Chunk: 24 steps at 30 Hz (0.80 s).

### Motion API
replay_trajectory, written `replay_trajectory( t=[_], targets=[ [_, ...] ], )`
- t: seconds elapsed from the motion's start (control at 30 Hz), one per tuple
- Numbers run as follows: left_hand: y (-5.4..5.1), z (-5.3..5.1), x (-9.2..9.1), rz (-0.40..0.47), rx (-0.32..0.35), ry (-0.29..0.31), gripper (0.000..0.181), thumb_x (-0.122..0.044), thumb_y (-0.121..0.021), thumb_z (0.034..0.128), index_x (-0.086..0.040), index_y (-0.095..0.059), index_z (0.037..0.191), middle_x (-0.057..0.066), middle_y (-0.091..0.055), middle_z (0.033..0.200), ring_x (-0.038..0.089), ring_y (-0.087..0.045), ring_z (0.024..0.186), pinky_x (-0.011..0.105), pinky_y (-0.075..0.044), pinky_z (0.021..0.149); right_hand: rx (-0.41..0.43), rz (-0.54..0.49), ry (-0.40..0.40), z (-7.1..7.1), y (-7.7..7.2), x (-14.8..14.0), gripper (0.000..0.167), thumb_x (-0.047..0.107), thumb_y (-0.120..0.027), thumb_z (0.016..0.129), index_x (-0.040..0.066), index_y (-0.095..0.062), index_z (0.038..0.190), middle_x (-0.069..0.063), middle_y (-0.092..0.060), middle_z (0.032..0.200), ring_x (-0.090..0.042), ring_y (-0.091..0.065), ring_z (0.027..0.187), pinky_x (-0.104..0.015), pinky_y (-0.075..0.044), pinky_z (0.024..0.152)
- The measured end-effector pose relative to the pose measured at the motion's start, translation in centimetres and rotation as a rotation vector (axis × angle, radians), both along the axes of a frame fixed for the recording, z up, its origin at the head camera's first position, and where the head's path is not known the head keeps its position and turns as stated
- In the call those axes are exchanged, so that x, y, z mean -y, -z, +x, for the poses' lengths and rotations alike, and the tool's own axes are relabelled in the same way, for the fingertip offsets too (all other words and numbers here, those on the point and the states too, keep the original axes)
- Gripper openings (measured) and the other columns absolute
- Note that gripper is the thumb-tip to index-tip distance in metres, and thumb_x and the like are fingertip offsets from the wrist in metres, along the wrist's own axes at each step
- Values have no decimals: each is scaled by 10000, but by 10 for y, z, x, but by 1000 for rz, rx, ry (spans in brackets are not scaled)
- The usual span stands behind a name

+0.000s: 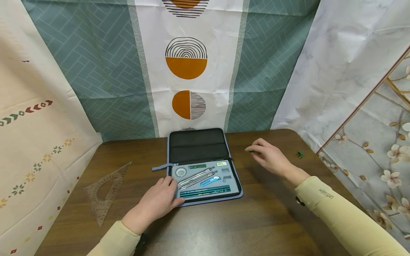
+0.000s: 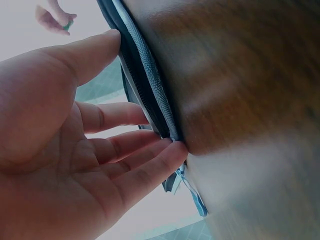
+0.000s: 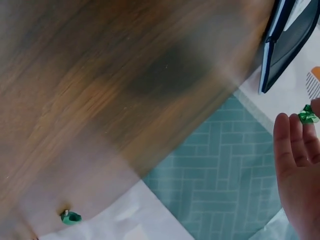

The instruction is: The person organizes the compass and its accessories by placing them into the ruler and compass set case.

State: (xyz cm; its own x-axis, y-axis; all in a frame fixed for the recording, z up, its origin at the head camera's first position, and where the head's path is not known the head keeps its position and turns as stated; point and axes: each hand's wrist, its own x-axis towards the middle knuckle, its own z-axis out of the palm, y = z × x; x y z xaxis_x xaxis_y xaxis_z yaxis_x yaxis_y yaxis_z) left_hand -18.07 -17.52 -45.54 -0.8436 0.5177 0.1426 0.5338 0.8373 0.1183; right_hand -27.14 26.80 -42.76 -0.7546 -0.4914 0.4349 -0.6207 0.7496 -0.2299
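Observation:
An unzipped geometry-set case (image 1: 205, 203) lies spread on the table, lid leaning back. Its grey tray holds two metal compasses (image 1: 196, 179), a blue cutter (image 1: 210, 181), several green pencils (image 1: 205, 191), an eraser (image 1: 221, 164) and a round dial-like piece (image 1: 180, 172). Two small recesses at the tray's right hold nothing. My left hand (image 1: 161, 199) rests against the case's left front corner, fingers nearly straight, thumb on the edge. Right of the case, above the table, my right hand (image 1: 270, 156) pinches a small shiny green piece (image 3: 307, 114), partly hidden by the fingertips.
A transparent set square (image 1: 116, 193) lies at the table's left. Another small green piece (image 1: 300, 154) sits near the right edge. Patterned cloth (image 1: 266, 71) hangs behind the table and at both sides. A zipper pull strap (image 1: 161, 167) sticks out left of the case.

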Motion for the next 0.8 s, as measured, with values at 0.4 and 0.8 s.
replay_trajectory(
  t=[0.4,0.8],
  targets=[
    [2,1,0,-1,9,-2,620,-410,-873,973,79,-677,1298,233,-656,1272,373,-633,1106,485,-610,897,12,-43,24,2,2,10,209,63,-847,983,111,-763,1168,15,-734,1075,-158,-682,904,-424,-587,795],
    [2,0,0,2,14,-13,633,-418,-873,973,84,-675,1304,241,-655,1284,384,-637,1126,496,-608,915,31,-89,-11,2,3,19,232,0,-893,918,125,-723,1015,15,-744,1040,-153,-704,904,-409,-610,794]
  ],
)
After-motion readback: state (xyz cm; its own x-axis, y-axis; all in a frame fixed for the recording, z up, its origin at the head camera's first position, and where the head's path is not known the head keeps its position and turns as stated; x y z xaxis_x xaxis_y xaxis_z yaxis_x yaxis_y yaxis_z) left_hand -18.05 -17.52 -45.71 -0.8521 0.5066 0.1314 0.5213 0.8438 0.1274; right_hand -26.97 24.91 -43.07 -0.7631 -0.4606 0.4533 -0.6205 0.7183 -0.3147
